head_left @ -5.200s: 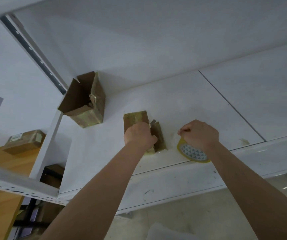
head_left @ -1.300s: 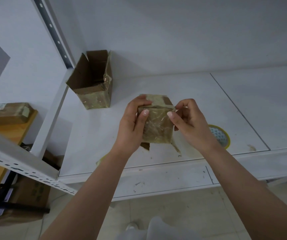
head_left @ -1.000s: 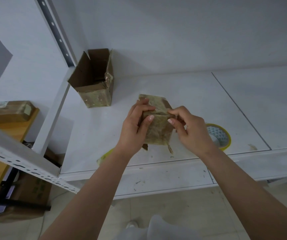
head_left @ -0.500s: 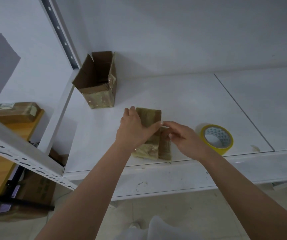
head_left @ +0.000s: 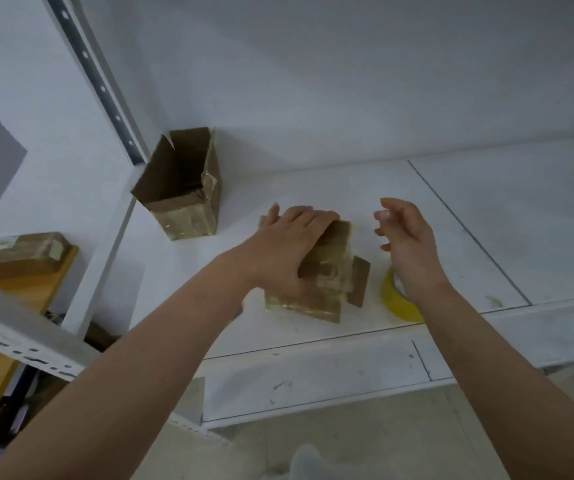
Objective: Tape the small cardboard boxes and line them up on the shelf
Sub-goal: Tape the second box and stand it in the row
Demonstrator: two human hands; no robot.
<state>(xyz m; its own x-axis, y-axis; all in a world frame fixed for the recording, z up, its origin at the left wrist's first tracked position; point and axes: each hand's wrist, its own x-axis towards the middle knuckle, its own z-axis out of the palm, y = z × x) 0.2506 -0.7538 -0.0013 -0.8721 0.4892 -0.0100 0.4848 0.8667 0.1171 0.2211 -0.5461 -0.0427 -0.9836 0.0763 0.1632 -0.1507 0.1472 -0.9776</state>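
A small cardboard box (head_left: 327, 282), wrapped in shiny tape, sits near the front edge of the white shelf (head_left: 486, 209). One brown flap sticks out on its right side. My left hand (head_left: 289, 244) lies on top of the box, fingers spread over it and thumb at its front. My right hand (head_left: 406, 240) hovers to the right of the box, fingers relaxed and holding nothing. Below that wrist lies a yellow tape roll (head_left: 399, 303), partly hidden. A second cardboard box (head_left: 185, 192), open with flaps up, stands at the shelf's back left.
A perforated metal upright (head_left: 95, 81) runs along the shelf's left side. On a wooden surface at the far left lies a taped parcel (head_left: 19, 251). A seam (head_left: 465, 230) divides the shelf boards to the right. The floor shows below the shelf front.
The box went from being held up in both hands to resting on the shelf. My right hand has let go and drawn off to the right; my left stays on the box.
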